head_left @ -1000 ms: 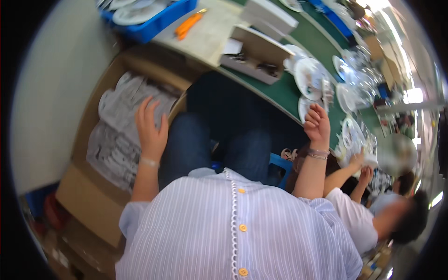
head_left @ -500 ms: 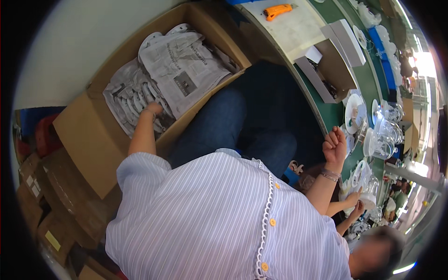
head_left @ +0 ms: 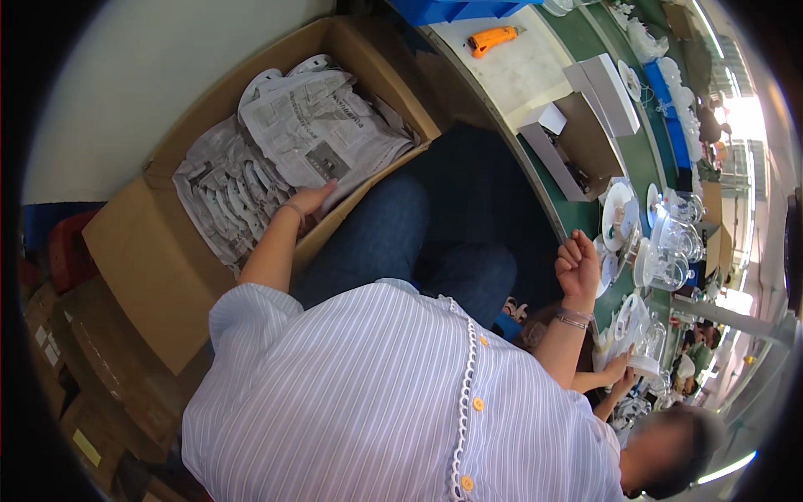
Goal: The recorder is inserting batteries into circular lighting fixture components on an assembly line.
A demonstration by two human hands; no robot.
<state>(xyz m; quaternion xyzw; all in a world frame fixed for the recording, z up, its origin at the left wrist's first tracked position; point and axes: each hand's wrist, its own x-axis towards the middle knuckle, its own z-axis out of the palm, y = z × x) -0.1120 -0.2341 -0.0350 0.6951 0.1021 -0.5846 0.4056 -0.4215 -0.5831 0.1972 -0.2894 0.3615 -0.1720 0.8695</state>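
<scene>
An open cardboard box (head_left: 171,138) stands at the left. Inside are several white disc-like pieces (head_left: 238,201) set on edge in a row, with crumpled newspaper around them. A newspaper sheet (head_left: 305,125) covers the far part of the row. At that sheet's near edge is my left hand (head_left: 311,201), its fingers closed on the paper and partly hidden by it. My right hand (head_left: 577,266) is held up beside the workbench edge with its fingers curled in, and nothing shows in them.
On the green workbench (head_left: 544,167) at the right are an orange utility knife (head_left: 493,39), an open white box (head_left: 577,151), white discs and clear domes (head_left: 669,251). A blue bin (head_left: 460,10) sits at the top. Another person's hands (head_left: 617,372) work at the lower right.
My left hand has moved right, from the row of white pieces to the edge of the newspaper sheet, and closed on it. My right hand stays raised and curled. The whole view has shifted slightly.
</scene>
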